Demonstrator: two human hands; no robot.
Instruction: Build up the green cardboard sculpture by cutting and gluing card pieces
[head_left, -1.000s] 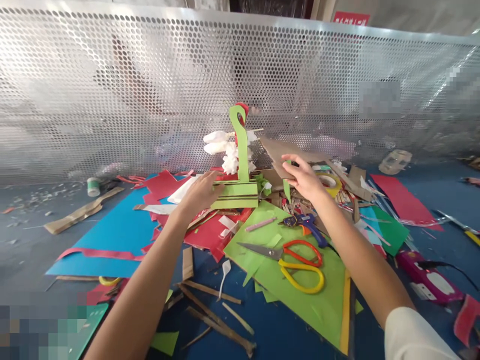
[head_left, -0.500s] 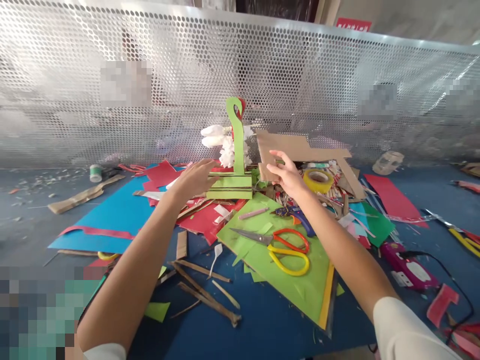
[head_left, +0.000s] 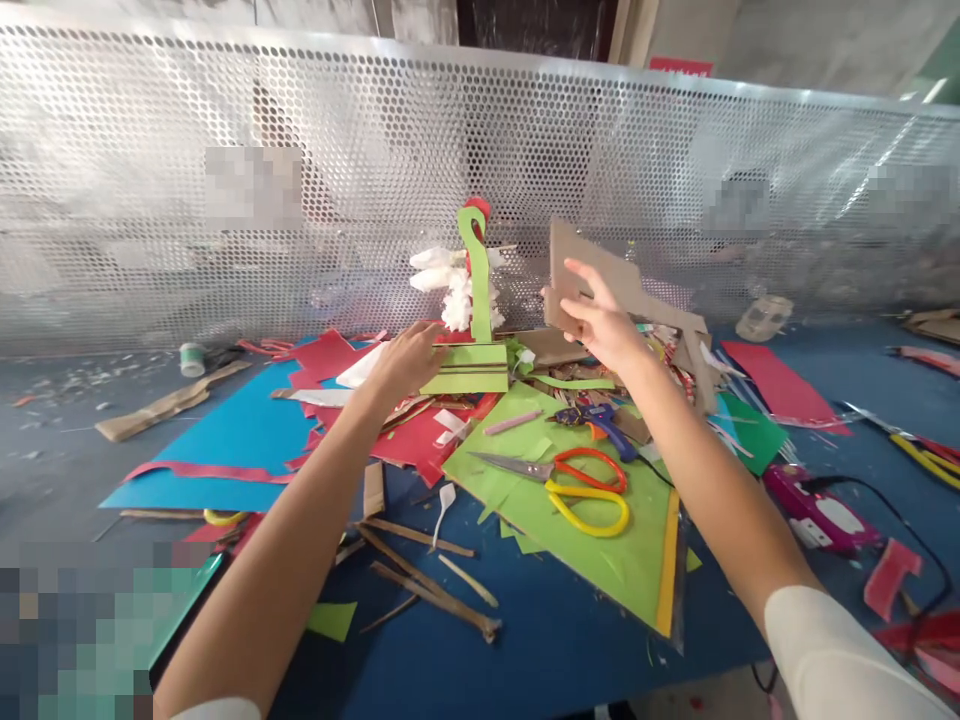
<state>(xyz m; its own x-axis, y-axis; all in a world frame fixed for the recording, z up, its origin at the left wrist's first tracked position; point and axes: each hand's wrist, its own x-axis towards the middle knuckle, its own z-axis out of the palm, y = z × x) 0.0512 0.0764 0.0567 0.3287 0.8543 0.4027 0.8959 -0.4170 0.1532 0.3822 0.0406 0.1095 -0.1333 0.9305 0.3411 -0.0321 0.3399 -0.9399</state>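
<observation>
A green paper craft (head_left: pixel 480 270) with a tall curved neck, a red top and a layered green base (head_left: pixel 469 370) stands upright in the middle. White shaped pieces (head_left: pixel 457 300) sit behind and beside its neck. My left hand (head_left: pixel 409 362) is on the left end of the base, fingers bent over it; the fingertips are partly hidden. In my right hand (head_left: pixel 604 322), a flat piece of brown cardboard (head_left: pixel 566 255) is pinched between thumb and fingers, raised right of the craft. Below that hand lies a green paper strip (head_left: pixel 574 383).
Scissors (head_left: pixel 585 485) and a blue glue gun (head_left: pixel 600 420) lie on green sheets (head_left: pixel 630 570). Blue card (head_left: pixel 217 450), red paper scraps (head_left: pixel 409 450) and brown strips (head_left: pixel 435 600) spread around. A perforated metal panel (head_left: pixel 360 200) stands behind. Pliers (head_left: pixel 911 450) and a purple device (head_left: pixel 817 510) lie rightward.
My right hand has lifted the cardboard piece up and tilted it upright. The green strip that hung by my right hand now lies on the pile. My left hand stays by the base.
</observation>
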